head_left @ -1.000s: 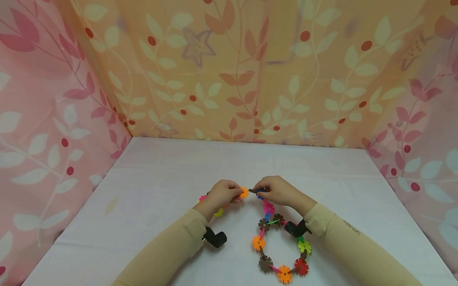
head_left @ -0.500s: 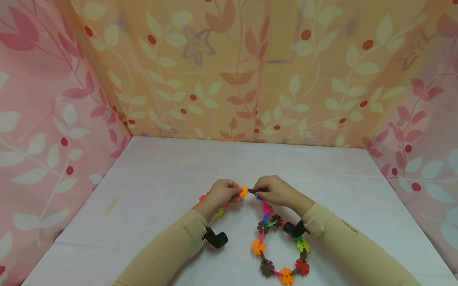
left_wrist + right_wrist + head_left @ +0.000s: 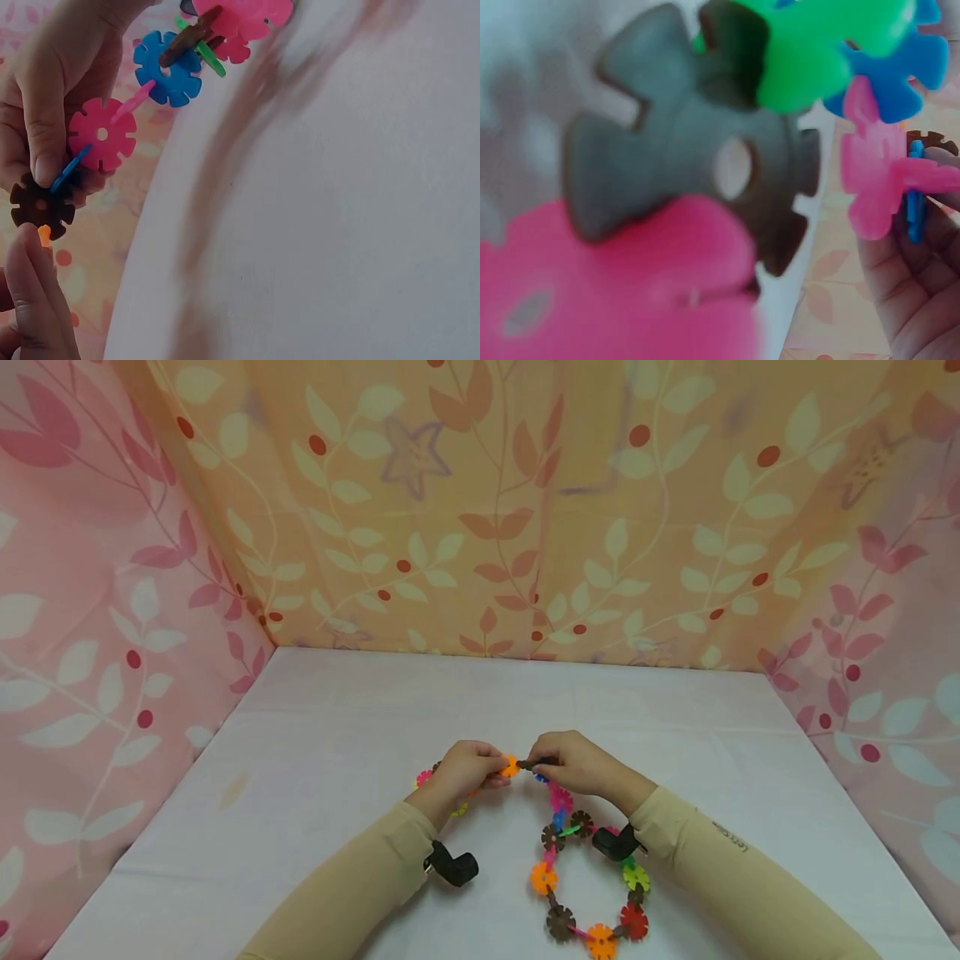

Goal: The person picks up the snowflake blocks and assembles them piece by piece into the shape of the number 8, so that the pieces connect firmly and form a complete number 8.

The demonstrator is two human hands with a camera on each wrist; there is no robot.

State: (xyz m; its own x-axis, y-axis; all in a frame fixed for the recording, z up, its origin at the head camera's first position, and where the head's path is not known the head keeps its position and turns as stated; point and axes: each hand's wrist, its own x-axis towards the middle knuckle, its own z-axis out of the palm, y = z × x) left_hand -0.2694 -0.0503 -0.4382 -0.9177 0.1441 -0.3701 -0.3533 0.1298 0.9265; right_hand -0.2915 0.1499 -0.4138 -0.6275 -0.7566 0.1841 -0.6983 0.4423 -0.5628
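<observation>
My left hand (image 3: 467, 767) pinches an orange notched snowflake disc (image 3: 510, 766) between thumb and fingers. Facing it, my right hand (image 3: 576, 763) pinches a brown snowflake disc (image 3: 43, 206), which appears edge-on in the head view and meets the orange one's edge. From the right hand a chain of linked discs runs down through a pink disc (image 3: 561, 799) into a closed ring, with a red disc (image 3: 634, 922) and an orange disc (image 3: 602, 941) on its near side. More linked discs, among them a pink one (image 3: 423, 778), show behind the left hand, partly hidden by it.
A white cloth covers the table (image 3: 337, 710). Floral curtains (image 3: 480, 527) rise at the back and both sides. Black wrist cameras (image 3: 455, 865) stick out from both sleeves, the right one overlapping the ring in the head view.
My right hand has shifted slightly left, bringing the brown disc up against the orange one. The hanging ring has swung slightly toward me. The left hand stays nearly in place.
</observation>
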